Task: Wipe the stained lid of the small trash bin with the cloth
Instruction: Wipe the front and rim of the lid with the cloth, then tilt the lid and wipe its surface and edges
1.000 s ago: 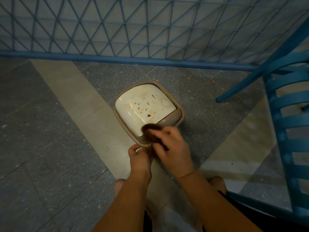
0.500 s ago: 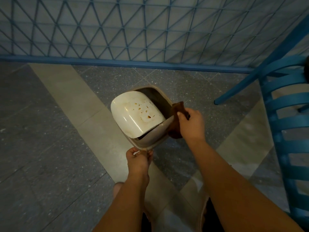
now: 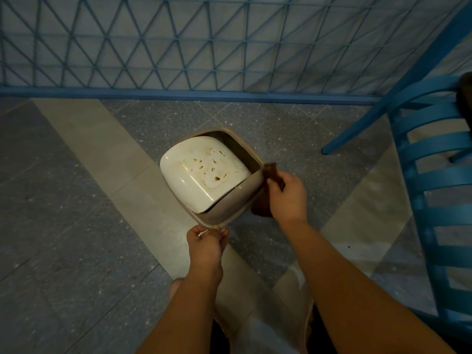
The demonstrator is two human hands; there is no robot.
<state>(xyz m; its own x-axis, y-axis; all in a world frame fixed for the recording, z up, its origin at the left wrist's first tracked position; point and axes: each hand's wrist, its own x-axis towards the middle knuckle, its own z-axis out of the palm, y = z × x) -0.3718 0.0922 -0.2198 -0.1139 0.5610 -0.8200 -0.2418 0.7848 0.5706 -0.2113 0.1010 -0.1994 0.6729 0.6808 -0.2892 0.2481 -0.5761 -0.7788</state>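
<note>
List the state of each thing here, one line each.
Lid: tilted, swung partly open, brown stains still on it.
Trash bin: on the floor, dark gap showing behind the lid.
Cloth: brown, off the lid, beside the bin's right edge.
Left hand: pinches the bin's near rim.
Right hand: grips the cloth.

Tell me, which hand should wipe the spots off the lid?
Probably the right hand. It already holds the brown cloth beside the stained lid, while the left hand grips the trash bin's near rim, steadying it.
</note>
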